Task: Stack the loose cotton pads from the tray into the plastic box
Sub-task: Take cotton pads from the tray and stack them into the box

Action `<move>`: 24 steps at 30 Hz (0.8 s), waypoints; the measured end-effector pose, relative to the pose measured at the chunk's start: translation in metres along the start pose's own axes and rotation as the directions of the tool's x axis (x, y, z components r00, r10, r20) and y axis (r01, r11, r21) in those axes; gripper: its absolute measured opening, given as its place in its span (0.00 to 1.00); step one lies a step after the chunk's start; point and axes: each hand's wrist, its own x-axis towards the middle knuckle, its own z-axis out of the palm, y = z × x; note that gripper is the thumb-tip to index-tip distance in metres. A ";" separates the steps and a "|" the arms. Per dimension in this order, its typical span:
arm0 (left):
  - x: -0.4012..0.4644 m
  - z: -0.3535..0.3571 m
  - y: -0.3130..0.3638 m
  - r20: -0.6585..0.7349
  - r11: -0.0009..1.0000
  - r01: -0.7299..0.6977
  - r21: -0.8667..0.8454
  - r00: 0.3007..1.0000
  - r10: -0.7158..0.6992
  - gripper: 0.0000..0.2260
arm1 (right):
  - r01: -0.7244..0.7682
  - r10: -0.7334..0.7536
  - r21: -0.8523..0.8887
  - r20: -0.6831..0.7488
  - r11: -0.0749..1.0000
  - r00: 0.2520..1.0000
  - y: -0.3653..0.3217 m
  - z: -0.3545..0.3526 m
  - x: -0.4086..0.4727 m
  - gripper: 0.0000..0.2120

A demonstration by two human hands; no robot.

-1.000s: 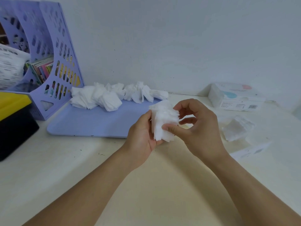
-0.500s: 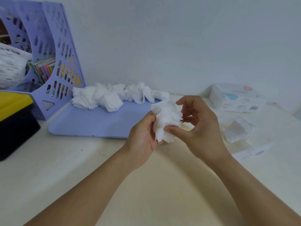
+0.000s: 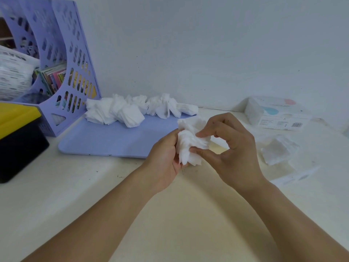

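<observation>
At the far left of the frame a yellow-and-black box [image 3: 18, 137] is seen, with a lilac file rack [image 3: 62, 67] behind it. Right of these, a lilac tray [image 3: 113, 140] lies on the desk [image 3: 66, 195], loose cotton pads [image 3: 132, 110] heaped along its far edge. At centre, a bunch of pads [image 3: 190, 144] is gripped by the left hand [image 3: 166, 159], its fingers curled round the bunch, and pinched by the right hand [image 3: 236, 148] between thumb and forefinger. At the right, more pads are seen inside a clear plastic box [image 3: 279, 148], below a printed pack [image 3: 277, 114].
</observation>
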 end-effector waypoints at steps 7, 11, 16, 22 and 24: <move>0.000 -0.002 -0.005 -0.063 0.999 0.021 -0.032 0.998 -0.023 0.16 | -0.069 0.070 0.040 -0.025 0.997 0.997 0.001 0.005 -0.002 0.13; 0.000 -0.001 -0.005 -0.149 0.999 0.036 -0.022 0.988 -0.039 0.15 | -0.055 0.053 -0.032 -0.040 0.998 0.998 0.000 0.008 -0.005 0.14; -0.001 0.002 -0.004 -0.195 0.998 0.002 0.069 0.981 0.011 0.14 | -0.084 0.084 0.013 0.011 0.996 0.996 0.002 0.005 -0.004 0.15; -0.004 0.004 -0.002 -0.123 0.998 -0.013 0.067 0.992 0.021 0.14 | -0.201 0.199 0.052 0.055 0.978 0.979 0.002 0.000 -0.002 0.19; -0.004 0.004 -0.001 -0.105 0.997 -0.020 0.073 0.994 0.028 0.14 | -0.242 0.237 0.078 0.074 0.967 0.969 0.004 -0.001 -0.001 0.20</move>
